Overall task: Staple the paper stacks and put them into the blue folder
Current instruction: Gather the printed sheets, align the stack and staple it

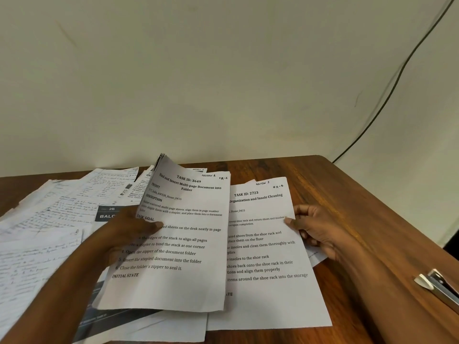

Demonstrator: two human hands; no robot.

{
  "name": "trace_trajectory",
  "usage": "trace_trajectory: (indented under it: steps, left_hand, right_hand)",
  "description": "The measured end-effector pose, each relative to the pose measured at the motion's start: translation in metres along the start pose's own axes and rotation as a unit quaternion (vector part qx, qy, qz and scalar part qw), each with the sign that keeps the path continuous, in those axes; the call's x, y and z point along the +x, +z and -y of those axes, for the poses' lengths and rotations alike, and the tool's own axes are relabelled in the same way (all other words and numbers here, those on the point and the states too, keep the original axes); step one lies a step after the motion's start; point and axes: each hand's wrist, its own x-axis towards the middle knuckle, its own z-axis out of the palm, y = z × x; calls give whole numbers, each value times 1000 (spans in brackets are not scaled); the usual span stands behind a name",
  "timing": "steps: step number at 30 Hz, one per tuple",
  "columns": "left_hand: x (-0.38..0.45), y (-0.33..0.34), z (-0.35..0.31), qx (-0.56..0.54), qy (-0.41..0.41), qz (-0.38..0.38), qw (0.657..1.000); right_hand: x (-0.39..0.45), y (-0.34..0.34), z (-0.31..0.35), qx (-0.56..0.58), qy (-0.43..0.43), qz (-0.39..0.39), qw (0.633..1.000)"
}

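Head view, one frame. Item one: paper stack headed "TASK ID: 3649" [173, 234], white printed sheets, several pages thick, upper left corner curled up and fanned; it lies at the middle of the desk, overlapping the next stack. The left hand [129, 234] grips its left edge, thumb on top of the print, fingers hidden beneath. Item two: paper stack headed "TASK ID: 2723" [268, 256], white, flat, just right of the first and partly under it. The right hand [315, 229] pinches its right edge, thumb on the page, fingers curled below. Item three: handwritten sheets [49, 219], loose and overlapping, spread over the left of the desk. Item four: dark printed booklet [109, 213], mostly buried under papers. Item five: metal stapler [439, 285], at the right edge, apart from the stacks, partly cut off. Surface: brown wood-grain desk [347, 189] with a rounded far corner. Room: plain cream wall [223, 70]; a dark cable [397, 78] runs down it at right.
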Motion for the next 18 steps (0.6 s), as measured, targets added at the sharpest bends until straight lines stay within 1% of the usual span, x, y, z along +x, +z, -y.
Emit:
trace_trajectory:
  steps: [3, 8, 15, 16, 17, 18]
  left_hand:
    - [0, 1, 1, -10, 0, 2, 1000]
    - [-3, 0, 0, -17, -3, 1, 1000]
    - [-3, -3, -2, 11, 1, -16, 1000]
    - [-4, -3, -2, 15, 1, -21, 1000]
    - [-4, -3, -3, 20, 1, -27, 999]
    - [-5, -2, -3, 25, 2, -33, 999]
  right_hand:
    - [0, -1, 0, 4, -6, 14, 1000]
    - [-1, -1, 0, -10, -10, 10, 1000]
    - [-15, 11, 8, -34, -27, 12, 999]
    - [-15, 15, 7, -75, -44, 6, 996]
    - [-15, 21, 5, -147, -69, -9, 987]
    - [-14, 26, 2, -225, -93, -30, 969]
